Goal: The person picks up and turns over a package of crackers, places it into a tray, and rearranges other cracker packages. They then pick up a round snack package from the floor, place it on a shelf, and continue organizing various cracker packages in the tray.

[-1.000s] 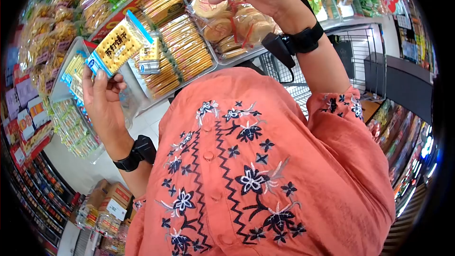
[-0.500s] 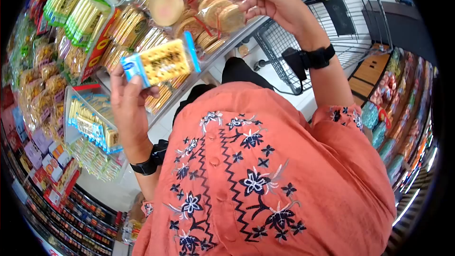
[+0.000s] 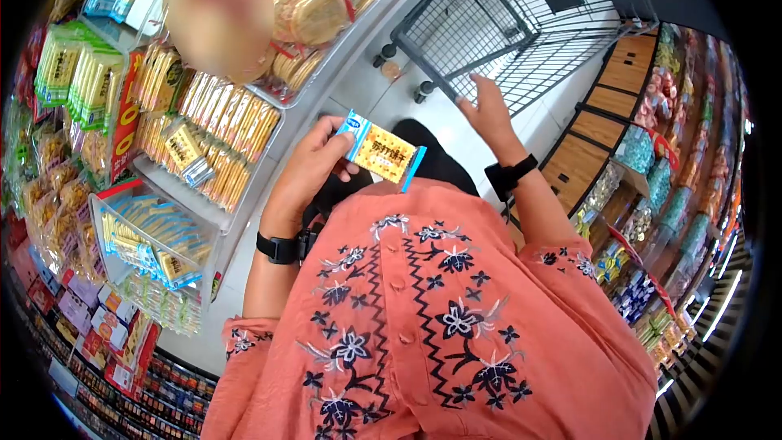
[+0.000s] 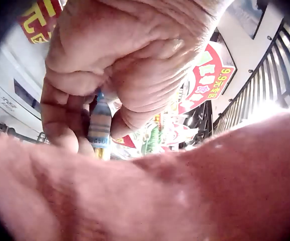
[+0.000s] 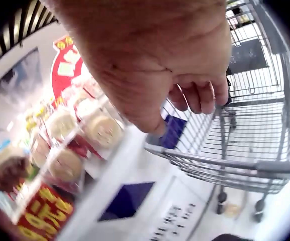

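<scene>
In the head view my left hand [image 3: 308,165] pinches one end of a blue-and-clear packet of soda crackers [image 3: 381,153], thumb on top, in front of my body. The left wrist view shows the packet [image 4: 100,123] edge-on between thumb and fingers. My right hand [image 3: 490,118] is empty, its thumb apart from the fingers, beside the near edge of a wire shopping cart [image 3: 456,41]. In the right wrist view its fingers hang loosely bent and overlap the cart's basket [image 5: 250,120].
At left, bins hold wrapped biscuits [image 3: 228,114], round crackers in bags [image 3: 314,16] and blue cracker packets [image 3: 155,236]. A loose packet [image 3: 187,151] lies on the biscuits. Wooden-fronted drawers [image 3: 595,122] and candy bins [image 3: 676,155] stand at right.
My left hand has brought the cracker packet from over the bins towards my body. My right hand has come away from the round crackers to the cart as the view swung right.
</scene>
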Tool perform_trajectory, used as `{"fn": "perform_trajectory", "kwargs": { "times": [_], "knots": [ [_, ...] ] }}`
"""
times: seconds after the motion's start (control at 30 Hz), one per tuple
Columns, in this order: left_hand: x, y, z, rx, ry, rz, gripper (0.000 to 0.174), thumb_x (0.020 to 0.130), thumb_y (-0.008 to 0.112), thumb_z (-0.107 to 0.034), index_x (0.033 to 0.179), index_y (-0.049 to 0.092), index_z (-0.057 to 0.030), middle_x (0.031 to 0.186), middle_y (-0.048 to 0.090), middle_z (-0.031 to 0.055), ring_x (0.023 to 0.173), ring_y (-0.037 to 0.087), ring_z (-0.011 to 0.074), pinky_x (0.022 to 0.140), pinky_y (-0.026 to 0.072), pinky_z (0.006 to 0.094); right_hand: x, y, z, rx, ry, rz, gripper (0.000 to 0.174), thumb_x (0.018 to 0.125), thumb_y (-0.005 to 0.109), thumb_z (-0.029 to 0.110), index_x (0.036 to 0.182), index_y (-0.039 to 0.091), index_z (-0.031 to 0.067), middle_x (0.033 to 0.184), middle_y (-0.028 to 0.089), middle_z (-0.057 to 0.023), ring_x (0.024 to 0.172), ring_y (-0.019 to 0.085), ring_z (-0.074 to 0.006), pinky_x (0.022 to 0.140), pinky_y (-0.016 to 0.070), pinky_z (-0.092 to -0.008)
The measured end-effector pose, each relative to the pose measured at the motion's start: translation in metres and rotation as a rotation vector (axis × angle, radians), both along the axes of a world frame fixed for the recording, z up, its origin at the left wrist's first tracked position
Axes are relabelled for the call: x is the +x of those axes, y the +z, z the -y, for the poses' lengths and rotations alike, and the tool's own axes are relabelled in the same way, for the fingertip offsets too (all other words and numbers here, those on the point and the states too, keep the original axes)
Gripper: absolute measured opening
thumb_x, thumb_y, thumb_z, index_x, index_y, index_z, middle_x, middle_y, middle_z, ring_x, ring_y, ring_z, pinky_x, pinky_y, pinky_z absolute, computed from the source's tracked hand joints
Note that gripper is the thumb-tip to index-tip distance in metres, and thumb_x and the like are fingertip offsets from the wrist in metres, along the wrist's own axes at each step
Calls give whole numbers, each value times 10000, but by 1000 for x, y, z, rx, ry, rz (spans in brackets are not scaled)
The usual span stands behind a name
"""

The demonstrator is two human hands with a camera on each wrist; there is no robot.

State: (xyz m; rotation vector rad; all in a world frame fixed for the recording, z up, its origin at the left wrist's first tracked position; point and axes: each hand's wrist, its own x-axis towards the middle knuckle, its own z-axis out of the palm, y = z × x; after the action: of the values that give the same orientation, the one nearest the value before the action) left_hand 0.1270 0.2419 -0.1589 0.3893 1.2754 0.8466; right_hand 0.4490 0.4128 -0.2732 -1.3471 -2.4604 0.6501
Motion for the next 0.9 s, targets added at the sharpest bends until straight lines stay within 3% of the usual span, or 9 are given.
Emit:
{"fn": "perform_trajectory", "kwargs": {
  "times": [0.03,0.17,0.2,0.27,0.4,0.43,0.6,0.77,0.9],
  "knots": [
    [9,-7,-3,-21,-9,-8,311,1008,557,-245,1229,559,-26,907,658,43,684,628,101,619,522,241,13,-11,1,188,69,84,522,853,736,205,1247,528,-66,1079,639,-221,969,631,-389,867,523,-444],
    [53,-24,-18,-122,-45,-30,314,999,542,-243,1219,557,-20,934,647,54,698,636,109,606,520,240,65,-72,12,-137,-15,258,455,912,672,262,1224,522,-34,1045,638,-239,944,615,-429,805,504,-501],
    [16,-46,3,-138,-38,-32,317,998,537,-245,1215,555,-15,948,644,60,706,637,111,605,519,240,24,-98,32,-244,-33,321,421,938,637,276,1218,528,-18,1046,639,-240,953,619,-423,801,503,-502],
    [36,-54,3,-180,-28,-52,329,995,537,-242,1229,554,-11,955,653,71,695,647,122,590,531,246,20,-95,42,-292,-67,182,369,992,569,287,1244,545,18,1097,639,-233,1007,622,-402,832,513,-473],
    [98,-70,-16,-229,-47,-40,336,996,533,-240,1242,546,-13,958,658,75,694,652,127,585,537,250,36,-96,30,-205,-78,86,361,969,593,281,1224,564,27,1040,643,-206,951,632,-397,801,516,-481],
    [80,-86,-3,-206,-53,-54,340,996,529,-238,1247,541,-8,957,659,76,689,652,129,578,538,251,3,-104,37,-174,-81,66,355,959,606,281,1207,568,30,1009,645,-196,924,637,-393,785,516,-489],
    [119,-114,-18,-243,-156,-56,345,990,535,-259,1254,539,-37,930,659,53,713,634,105,614,532,240,16,-99,14,-226,-147,149,360,948,623,281,1229,589,60,1039,655,-173,961,643,-374,806,527,-466],
    [127,-150,-38,-218,-199,-43,357,980,552,-269,1244,548,-29,915,654,52,719,632,104,610,520,241,33,-98,-7,-133,-132,85,429,954,619,285,1273,561,3,1079,653,-173,999,633,-361,834,530,-445],
    [117,-195,-55,-218,-297,-53,346,965,550,-236,1222,563,-4,932,654,58,707,629,99,572,507,229,17,-57,2,80,-151,-127,344,912,628,103,1233,575,-8,1235,619,-194,1137,589,-376,938,504,-417]
  ]
}}
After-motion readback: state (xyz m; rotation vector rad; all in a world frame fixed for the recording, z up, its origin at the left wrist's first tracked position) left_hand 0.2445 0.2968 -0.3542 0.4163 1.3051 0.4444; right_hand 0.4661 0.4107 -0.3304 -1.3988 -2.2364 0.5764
